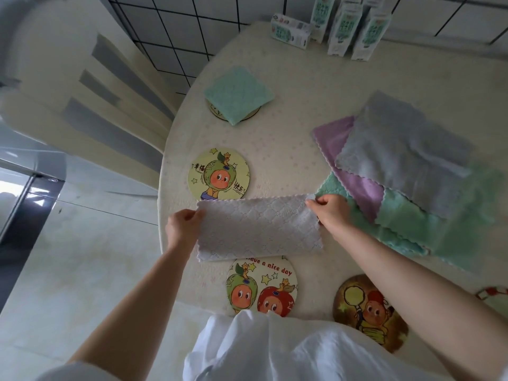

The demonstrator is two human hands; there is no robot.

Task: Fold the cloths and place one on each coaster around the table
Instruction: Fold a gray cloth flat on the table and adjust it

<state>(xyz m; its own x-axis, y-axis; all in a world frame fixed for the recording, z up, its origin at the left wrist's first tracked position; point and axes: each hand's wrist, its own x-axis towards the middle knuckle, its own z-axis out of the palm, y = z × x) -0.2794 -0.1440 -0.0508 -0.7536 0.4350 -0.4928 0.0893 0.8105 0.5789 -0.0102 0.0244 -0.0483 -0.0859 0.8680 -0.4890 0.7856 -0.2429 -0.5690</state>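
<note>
A white cloth (258, 226), folded into a long strip, lies on the table between two cartoon coasters. My left hand (182, 226) grips its left end and my right hand (331, 213) pinches its upper right corner. A bare round coaster (218, 174) lies just beyond the strip, and another coaster (262, 287) lies just in front of it. A third bare coaster (368, 312) sits at the near right. A folded green cloth (238, 94) rests on a far coaster (217, 111). A pile of unfolded cloths, grey (398, 152), purple (357, 185) and green (406, 224), lies at the right.
The round table (302, 86) has a pale patterned cover. Several green-and-white cartons (343, 26) stand at its far edge by a gridded wall. A pale chair (90, 86) stands at the left, over a tiled floor. A red-and-white coaster edge (494, 294) shows at the far right.
</note>
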